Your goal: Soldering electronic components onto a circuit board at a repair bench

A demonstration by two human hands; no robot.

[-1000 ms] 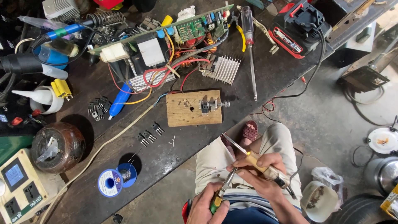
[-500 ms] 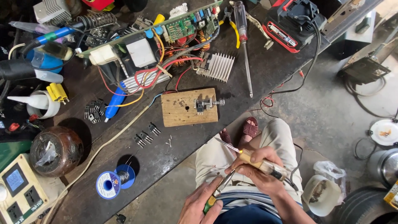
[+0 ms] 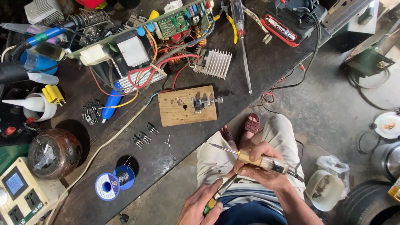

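Observation:
My right hand (image 3: 258, 166) grips a soldering iron (image 3: 250, 156) with a pale wooden handle over my lap, its thin metal tip pointing left toward the bench edge. My left hand (image 3: 200, 206) holds a small tool with a green and yellow handle (image 3: 212, 203); its metal shaft angles up to meet the fingers of my right hand. On the dark workbench (image 3: 258, 66) ahead lie a wooden block with a small metal vise (image 3: 187, 105), a few black transistors (image 3: 143, 135) and a blue spool of solder wire (image 3: 109, 185).
A circuit board with red and yellow wires (image 3: 166, 29), a finned heatsink (image 3: 214, 63) and a long screwdriver (image 3: 242, 41) lie at the back. A brown round pot (image 3: 54, 153) and a power strip (image 3: 18, 196) sit left. Bowls and a tyre are on the floor at right.
Both hands have shifted slightly, the left hand drawing its tool closer to the right hand. The view has tilted a little; the bench items have not moved.

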